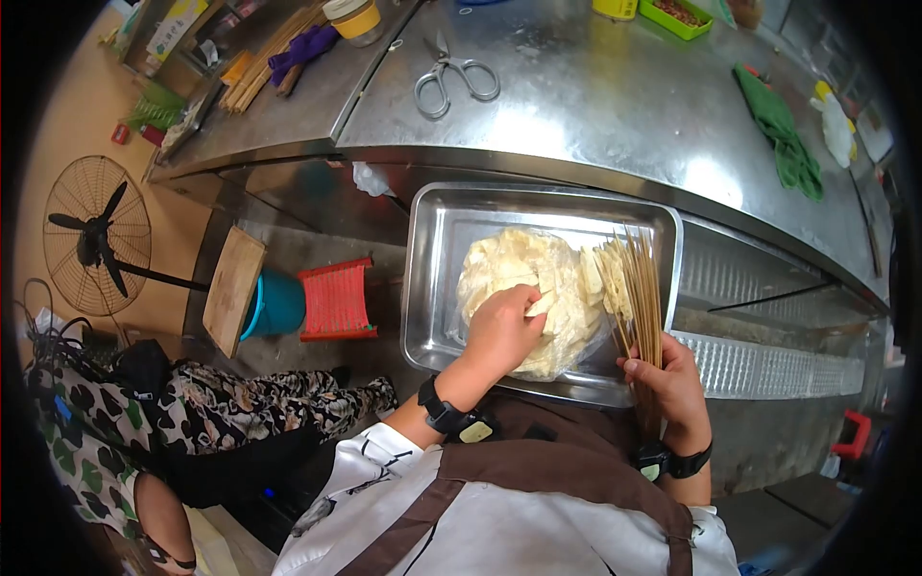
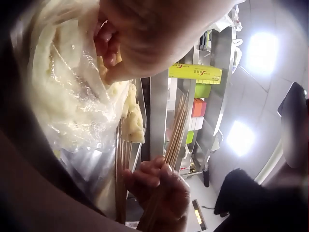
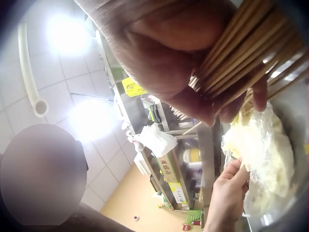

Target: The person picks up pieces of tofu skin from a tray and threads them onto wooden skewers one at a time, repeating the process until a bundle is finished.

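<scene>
A steel tray point(image 1: 414, 288) holds a heap of soft, pale yellow food pieces point(image 1: 514, 254) in a clear plastic bag point(image 2: 91, 116). Over the heap, my left hand point(image 1: 504, 331) has curled fingers and pinches one pale yellow piece point(image 1: 543, 305). My right hand point(image 1: 674, 382), at the tray's near right corner, grips a bundle of thin bamboo skewers point(image 3: 241, 58). Folded pale pieces point(image 1: 613, 278) are threaded on some skewers along the bundle's left side. In the right wrist view, the left fingertips point(image 3: 236, 169) are at the bag's edge.
Beyond the tray runs a steel counter point(image 1: 576, 125) with scissors point(image 1: 445, 77), a green cloth point(image 1: 783, 134) and a green basket point(image 1: 677, 14). Left on the floor are a red stool point(image 1: 336, 298), a teal bucket point(image 1: 279, 307) and a fan point(image 1: 96, 240). Another person point(image 1: 106, 432) is close by on the left.
</scene>
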